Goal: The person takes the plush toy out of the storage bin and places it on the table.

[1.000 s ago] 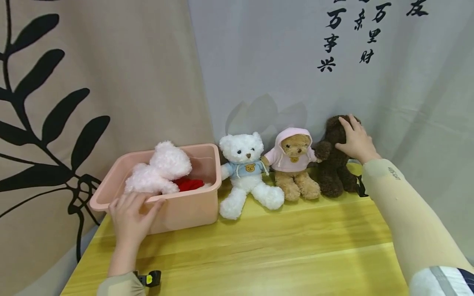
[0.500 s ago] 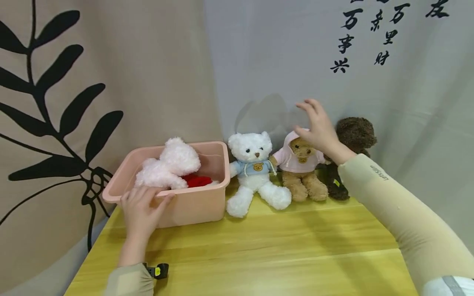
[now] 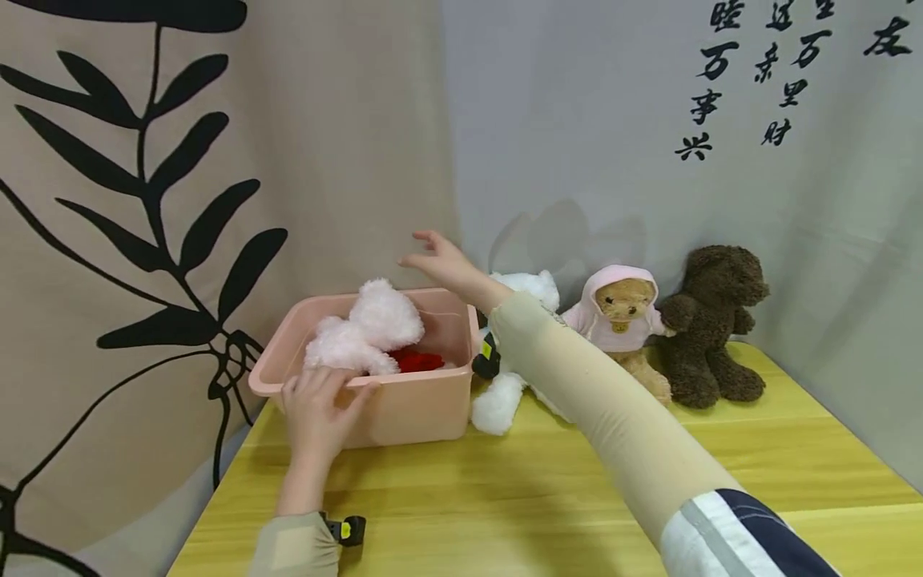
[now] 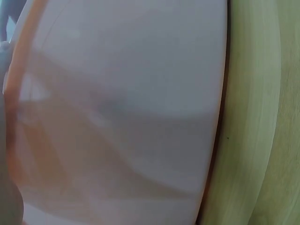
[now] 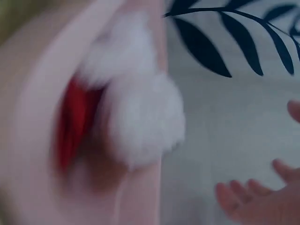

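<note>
My left hand (image 3: 317,409) holds the front rim of a pink plastic bin (image 3: 411,413), its fingers over the edge. The bin's side wall (image 4: 131,70) fills most of the left wrist view. Inside the bin sits a pale fluffy teddy bear (image 3: 385,316), facing away, beside a red cloth-like item (image 3: 418,362). Above the bin's right end my right hand (image 3: 449,266) hangs in the air, fingers spread and holding nothing. In the right wrist view, which is blurred, the same hand (image 5: 258,204) is apart from the pale bear (image 5: 145,117).
Right of the bin, a white bear (image 3: 497,405) is partly hidden behind my right arm. Beyond it sit a tan bear in a pink hoodie (image 3: 626,304) and a dark brown bear (image 3: 710,320) turned sideways. A curtain (image 3: 577,144) hangs behind the wooden table (image 3: 461,513).
My right hand has left the dark brown bear's head and moved left, past the other bears, to above the bin. The left hand keeps its hold on the rim. The head view has shifted left.
</note>
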### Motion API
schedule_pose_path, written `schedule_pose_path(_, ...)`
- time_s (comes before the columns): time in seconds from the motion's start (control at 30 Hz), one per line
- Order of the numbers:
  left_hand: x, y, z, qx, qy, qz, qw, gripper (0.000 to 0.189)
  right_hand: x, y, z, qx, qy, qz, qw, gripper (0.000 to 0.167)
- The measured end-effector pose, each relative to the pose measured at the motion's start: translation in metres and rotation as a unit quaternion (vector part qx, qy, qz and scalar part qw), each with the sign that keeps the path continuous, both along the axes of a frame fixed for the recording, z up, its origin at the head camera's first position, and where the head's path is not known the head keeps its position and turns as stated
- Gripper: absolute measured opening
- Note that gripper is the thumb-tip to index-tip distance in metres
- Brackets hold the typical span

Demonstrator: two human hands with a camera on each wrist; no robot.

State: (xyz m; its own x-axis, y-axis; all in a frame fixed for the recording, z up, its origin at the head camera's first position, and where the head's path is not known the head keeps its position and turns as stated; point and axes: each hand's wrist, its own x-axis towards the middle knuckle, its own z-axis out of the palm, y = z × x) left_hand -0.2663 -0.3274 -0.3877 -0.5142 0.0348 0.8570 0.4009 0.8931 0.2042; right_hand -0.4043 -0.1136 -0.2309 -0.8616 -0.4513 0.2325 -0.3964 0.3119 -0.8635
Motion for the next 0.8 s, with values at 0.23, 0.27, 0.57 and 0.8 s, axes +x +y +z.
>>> schedule_pose_path(0.23,0.003,0.002,0.000,-0.001,0.013,-0.002,0.9999,0.036,-0.006,-0.035,-0.024,-0.073,-0.196,-0.088,0.9739,0.073)
schedule_pose_path(0.27,0.003,0.001,0.000,-0.001,0.013,-0.001,0.9999,0.036,-0.006,-0.037,-0.029,-0.088,-0.220,-0.093,0.9672,0.074)
schedule_pose_path(0.57,0.002,0.005,-0.005,0.001,0.017,0.000,0.9998,0.044,-0.012,-0.047,-0.055,-0.097,-0.320,-0.058,0.9406,0.088)
schedule_pose_path(0.8,0.002,0.002,-0.003,-0.004,0.009,0.007,0.9999,0.037,0.003,-0.052,-0.044,-0.041,-0.305,-0.032,0.9509,0.088)
